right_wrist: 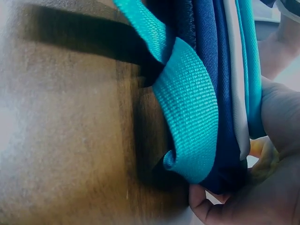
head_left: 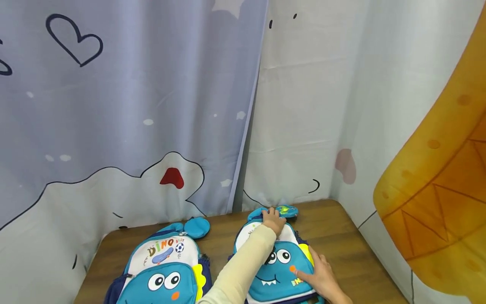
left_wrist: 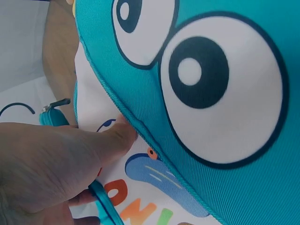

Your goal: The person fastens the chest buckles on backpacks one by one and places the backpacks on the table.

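A blue and white child's backpack [head_left: 279,270] with a cartoon dinosaur face lies face up on the wooden table. My left hand [head_left: 274,221] grips its top end; in the left wrist view the thumb [left_wrist: 115,140] presses on the white printed panel and the other fingers are partly hidden past the zipper edge. On the right side, my right hand [head_left: 322,276] holds the lower edge, thumb over the front and fingers [right_wrist: 206,206] curled toward the underside. A turquoise strap [right_wrist: 192,108] hangs looped by those fingers. My left sleeve covers part of the face.
A matching backpack [head_left: 163,270] lies to the left, with a round blue pouch [head_left: 196,228] at its top. Another round, colourful pouch [head_left: 287,211] sits at the held backpack's top. Printed curtains [head_left: 296,105] hang behind the table [head_left: 364,253] and along its right.
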Motion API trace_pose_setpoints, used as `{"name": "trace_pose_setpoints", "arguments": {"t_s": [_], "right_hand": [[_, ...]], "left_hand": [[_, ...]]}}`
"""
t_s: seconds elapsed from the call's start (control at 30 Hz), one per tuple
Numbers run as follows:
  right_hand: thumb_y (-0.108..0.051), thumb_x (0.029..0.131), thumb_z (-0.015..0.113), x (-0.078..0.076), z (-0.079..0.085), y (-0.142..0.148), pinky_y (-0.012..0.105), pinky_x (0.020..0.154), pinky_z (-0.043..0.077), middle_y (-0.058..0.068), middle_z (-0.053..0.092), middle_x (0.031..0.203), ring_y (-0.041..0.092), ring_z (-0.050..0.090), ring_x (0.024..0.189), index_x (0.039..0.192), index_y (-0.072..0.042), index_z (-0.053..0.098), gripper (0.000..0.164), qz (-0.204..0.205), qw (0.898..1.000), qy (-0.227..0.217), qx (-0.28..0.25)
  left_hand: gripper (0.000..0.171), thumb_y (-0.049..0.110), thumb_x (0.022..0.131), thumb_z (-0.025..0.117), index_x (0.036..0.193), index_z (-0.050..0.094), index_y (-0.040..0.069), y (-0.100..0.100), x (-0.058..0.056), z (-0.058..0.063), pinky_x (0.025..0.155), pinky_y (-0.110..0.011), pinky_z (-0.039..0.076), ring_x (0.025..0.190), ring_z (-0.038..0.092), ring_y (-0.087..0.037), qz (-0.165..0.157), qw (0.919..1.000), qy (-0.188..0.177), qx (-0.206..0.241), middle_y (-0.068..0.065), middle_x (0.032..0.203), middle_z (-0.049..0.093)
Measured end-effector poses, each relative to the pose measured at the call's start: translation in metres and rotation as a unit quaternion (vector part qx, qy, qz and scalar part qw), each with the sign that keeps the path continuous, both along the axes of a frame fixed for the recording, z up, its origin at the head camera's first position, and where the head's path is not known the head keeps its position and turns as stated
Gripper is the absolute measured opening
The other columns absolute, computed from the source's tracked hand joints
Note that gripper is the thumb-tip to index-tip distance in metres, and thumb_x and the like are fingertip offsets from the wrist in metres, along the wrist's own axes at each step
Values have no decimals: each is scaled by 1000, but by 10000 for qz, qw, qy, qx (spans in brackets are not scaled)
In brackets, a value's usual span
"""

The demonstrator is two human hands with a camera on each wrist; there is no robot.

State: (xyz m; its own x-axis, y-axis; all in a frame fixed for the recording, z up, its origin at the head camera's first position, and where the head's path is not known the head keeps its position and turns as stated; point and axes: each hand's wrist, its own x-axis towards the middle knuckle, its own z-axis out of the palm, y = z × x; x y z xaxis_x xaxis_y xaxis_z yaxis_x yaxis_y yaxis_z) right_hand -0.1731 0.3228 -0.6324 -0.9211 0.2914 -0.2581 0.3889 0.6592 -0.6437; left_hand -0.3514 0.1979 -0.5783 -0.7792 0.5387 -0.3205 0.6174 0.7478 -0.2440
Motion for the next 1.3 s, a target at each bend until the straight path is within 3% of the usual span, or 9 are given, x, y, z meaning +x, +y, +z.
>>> {"name": "trace_pose_setpoints", "arguments": {"t_s": [0.23,0.5,0.7,0.9,1.13,1.3], "right_hand": [[-62,78,87,1,-2,4,62,89,53,29,53,132,37,59,106,164,-2,30,119,38,9999,-96,-119],[-69,77,84,7,-2,0,70,96,48,37,50,148,48,59,121,164,1,24,127,0,9999,-139,-9],[-75,74,83,9,1,1,67,91,51,36,57,143,49,64,115,163,1,26,130,-116,9993,-216,297],[-79,70,83,6,5,-6,69,96,50,38,56,142,52,63,117,159,5,30,133,-306,9985,-170,420],[-59,74,92,9,10,-14,63,95,53,35,63,135,49,67,114,152,6,41,113,-385,9966,526,512],[-42,80,93,14,20,-20,62,94,53,33,65,133,45,67,112,150,5,44,97,-407,9930,945,585]], "left_hand": [[37,33,107,61,143,59,43,8,-2,-6,108,-47,43,135,42,-23,141,9996,254,10,-3,149,52],[36,31,106,63,141,63,40,4,1,-15,106,-48,43,136,44,-24,212,9982,300,464,-4,147,56],[33,30,104,67,137,63,33,5,2,-22,107,-50,44,134,46,-26,207,9951,566,778,-6,141,59],[33,31,100,74,131,63,32,-4,3,-23,104,-47,45,129,46,-23,253,9909,909,960,-4,133,61],[38,37,96,78,132,69,36,-11,2,-20,103,-45,43,126,46,-22,-28,9891,1205,847,-1,130,65],[53,52,85,86,132,67,35,-15,1,-19,104,-46,41,124,48,-21,-179,9875,1393,719,1,130,67]]}}
